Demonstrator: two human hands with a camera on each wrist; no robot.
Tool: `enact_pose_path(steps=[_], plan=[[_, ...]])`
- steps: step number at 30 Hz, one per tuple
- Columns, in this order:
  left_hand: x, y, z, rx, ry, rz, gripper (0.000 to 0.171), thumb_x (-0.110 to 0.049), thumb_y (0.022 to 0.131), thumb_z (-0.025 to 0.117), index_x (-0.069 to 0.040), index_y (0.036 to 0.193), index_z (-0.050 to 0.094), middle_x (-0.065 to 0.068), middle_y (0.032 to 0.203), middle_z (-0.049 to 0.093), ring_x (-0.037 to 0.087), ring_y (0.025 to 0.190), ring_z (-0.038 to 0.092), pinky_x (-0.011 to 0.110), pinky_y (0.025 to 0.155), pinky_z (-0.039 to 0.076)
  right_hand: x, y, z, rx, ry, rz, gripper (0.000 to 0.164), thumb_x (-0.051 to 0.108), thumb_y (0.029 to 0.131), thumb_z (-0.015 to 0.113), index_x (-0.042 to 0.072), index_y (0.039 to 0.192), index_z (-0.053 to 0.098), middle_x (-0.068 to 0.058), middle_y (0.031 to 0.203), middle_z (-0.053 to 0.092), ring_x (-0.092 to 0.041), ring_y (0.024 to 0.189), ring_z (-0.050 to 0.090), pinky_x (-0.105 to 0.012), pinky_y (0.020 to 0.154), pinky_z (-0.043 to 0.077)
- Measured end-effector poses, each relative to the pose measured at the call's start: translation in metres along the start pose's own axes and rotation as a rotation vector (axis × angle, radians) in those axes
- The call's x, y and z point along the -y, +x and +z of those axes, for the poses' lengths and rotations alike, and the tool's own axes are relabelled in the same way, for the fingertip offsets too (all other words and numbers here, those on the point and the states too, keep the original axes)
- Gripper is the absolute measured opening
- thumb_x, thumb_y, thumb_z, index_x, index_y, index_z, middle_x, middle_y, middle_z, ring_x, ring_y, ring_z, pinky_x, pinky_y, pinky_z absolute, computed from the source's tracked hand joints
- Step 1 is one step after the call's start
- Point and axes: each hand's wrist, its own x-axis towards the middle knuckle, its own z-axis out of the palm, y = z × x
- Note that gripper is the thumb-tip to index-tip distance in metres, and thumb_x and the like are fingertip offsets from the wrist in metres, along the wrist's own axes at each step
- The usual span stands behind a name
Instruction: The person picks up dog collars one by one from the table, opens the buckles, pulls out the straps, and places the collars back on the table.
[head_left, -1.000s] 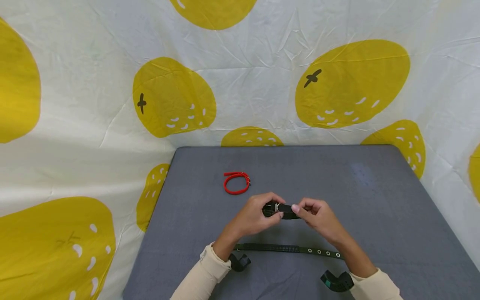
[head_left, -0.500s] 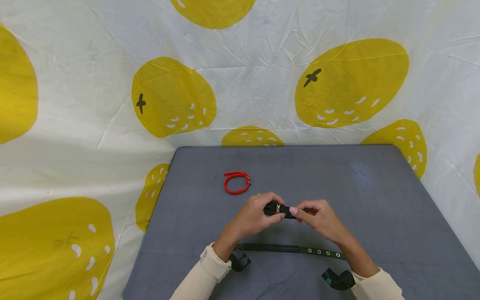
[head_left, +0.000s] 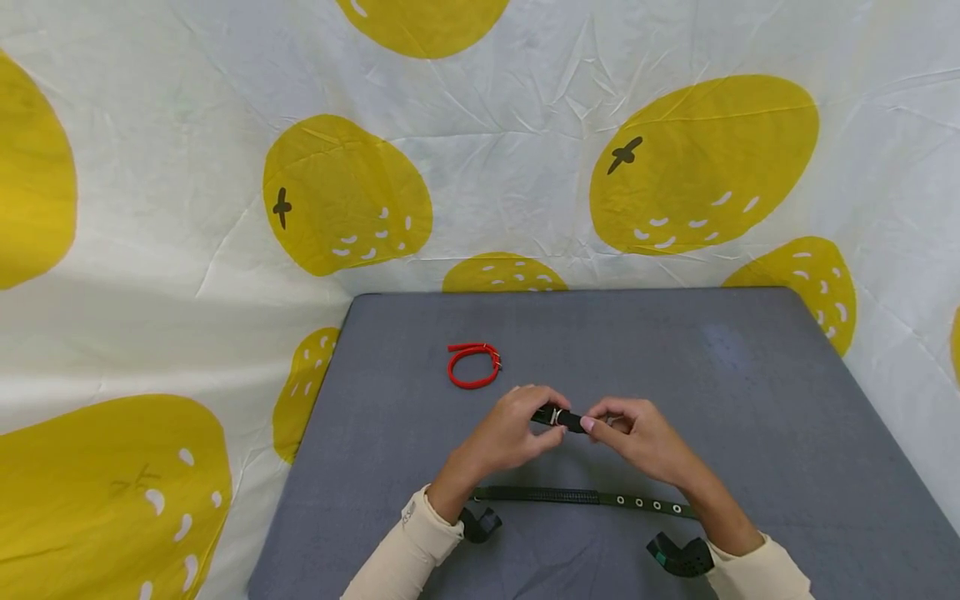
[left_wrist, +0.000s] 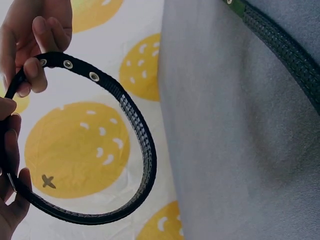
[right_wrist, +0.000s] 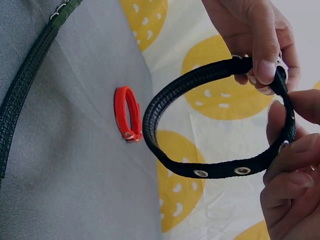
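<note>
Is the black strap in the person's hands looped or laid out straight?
Looped: both wrist views show the black strap curving into a ring, held by the left hand and right hand. Fastened or not, I cannot tell.

White cloth backdrop point(head_left: 510, 192) (rather wrinkly) with large yellow fruit-like shapes point(head_left: 712, 167) behind a grey table point(head_left: 637, 342).

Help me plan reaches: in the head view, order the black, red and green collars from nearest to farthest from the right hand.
1. Black collar: pinched in the right hand.
2. Green collar: on the near side of the table.
3. Red collar: farther back and left, beyond the left hand.
</note>
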Motion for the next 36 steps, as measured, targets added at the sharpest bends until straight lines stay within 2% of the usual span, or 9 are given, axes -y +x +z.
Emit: enact_pose_path(steps=[4, 11, 18, 24, 32, 36], plan=[[0.001, -0.001, 0.001, -0.005, -0.031, -0.013, 0.022, -0.020, 0.086, 0.066, -0.018, 0.107, 0.060, -0.011, 0.098, 0.060, 0.000, 0.082, 0.051, 0.021, 0.078, 0.041, 0.000, 0.000, 0.000, -0.029, -0.020, -0.021, 0.010, 0.014, 0.095, 0.059, 0.012, 0.088, 0.066, -0.001, 0.071, 0.060, -0.001, 0.042, 0.032, -0.025, 0.040, 0.033], [0.001, -0.001, 0.001, -0.006, -0.039, -0.012, 0.021, -0.021, 0.087, 0.066, -0.019, 0.106, 0.059, -0.011, 0.100, 0.060, 0.001, 0.088, 0.054, 0.023, 0.084, 0.042, -0.001, 0.000, 0.001, -0.049, -0.011, -0.022, 0.009, 0.014, 0.093, 0.060, 0.014, 0.085, 0.065, 0.001, 0.067, 0.057, -0.002, 0.043, 0.031, -0.025, 0.040, 0.032], [0.002, -0.002, -0.002, -0.020, -0.045, -0.037, 0.020, -0.021, 0.087, 0.066, -0.020, 0.105, 0.059, -0.012, 0.094, 0.059, -0.001, 0.080, 0.050, 0.020, 0.078, 0.041, -0.003, -0.001, -0.001, -0.051, 0.019, 0.010, 0.014, 0.014, 0.094, 0.060, 0.010, 0.081, 0.063, 0.001, 0.068, 0.058, -0.004, 0.044, 0.037, -0.026, 0.040, 0.033], [0.004, -0.003, -0.005, -0.024, -0.068, -0.068, 0.021, -0.021, 0.087, 0.066, -0.021, 0.106, 0.058, -0.013, 0.097, 0.059, -0.002, 0.083, 0.050, 0.019, 0.080, 0.042, -0.003, -0.002, -0.003, -0.045, 0.038, 0.040, 0.016, 0.017, 0.094, 0.060, 0.008, 0.080, 0.061, -0.006, 0.066, 0.055, -0.004, 0.043, 0.029, -0.026, 0.037, 0.028], [0.007, -0.007, -0.008, -0.053, -0.195, -0.088, 0.023, -0.022, 0.089, 0.067, -0.017, 0.110, 0.060, -0.010, 0.103, 0.060, 0.000, 0.088, 0.055, 0.022, 0.077, 0.050, -0.004, -0.003, -0.006, -0.062, 0.090, 0.054, 0.020, 0.015, 0.095, 0.057, 0.000, 0.082, 0.058, -0.002, 0.062, 0.050, -0.007, 0.041, 0.030, -0.027, 0.035, 0.029], [0.007, -0.008, -0.011, -0.088, -0.197, -0.078, 0.026, -0.021, 0.087, 0.069, -0.018, 0.112, 0.063, -0.008, 0.106, 0.062, 0.001, 0.093, 0.056, 0.022, 0.079, 0.050, -0.004, -0.005, -0.008, -0.088, 0.137, 0.038, 0.020, 0.012, 0.096, 0.055, -0.002, 0.082, 0.056, -0.003, 0.061, 0.048, -0.013, 0.041, 0.033, -0.030, 0.036, 0.032]])
